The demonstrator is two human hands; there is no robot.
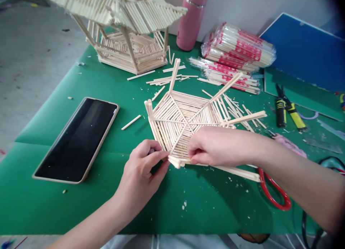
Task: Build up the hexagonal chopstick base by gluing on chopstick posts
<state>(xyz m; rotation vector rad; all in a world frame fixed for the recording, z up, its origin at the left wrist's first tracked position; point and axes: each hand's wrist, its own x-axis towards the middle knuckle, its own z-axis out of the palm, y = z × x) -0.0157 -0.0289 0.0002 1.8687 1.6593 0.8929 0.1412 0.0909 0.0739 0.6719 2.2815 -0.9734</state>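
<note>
A hexagonal base of thin wooden sticks (178,116) lies on the green table, with pairs of sticks rising or leaning outward at its corners. My left hand (145,166) pinches the base's near-left corner between thumb and fingertips. Curled over the near edge, my right hand (207,146) has its fingers closed on the edge sticks; its fingertips are partly hidden. A longer pair of sticks (239,172) sticks out to the right beneath my right forearm.
A larger stick pavilion (132,33) stands at the back left. Around are a phone (78,139), a pink bottle (191,22), packed chopsticks (237,49), loose sticks (237,110), yellow-black pliers (288,110), red-handled scissors (277,195) and a blue board (304,51).
</note>
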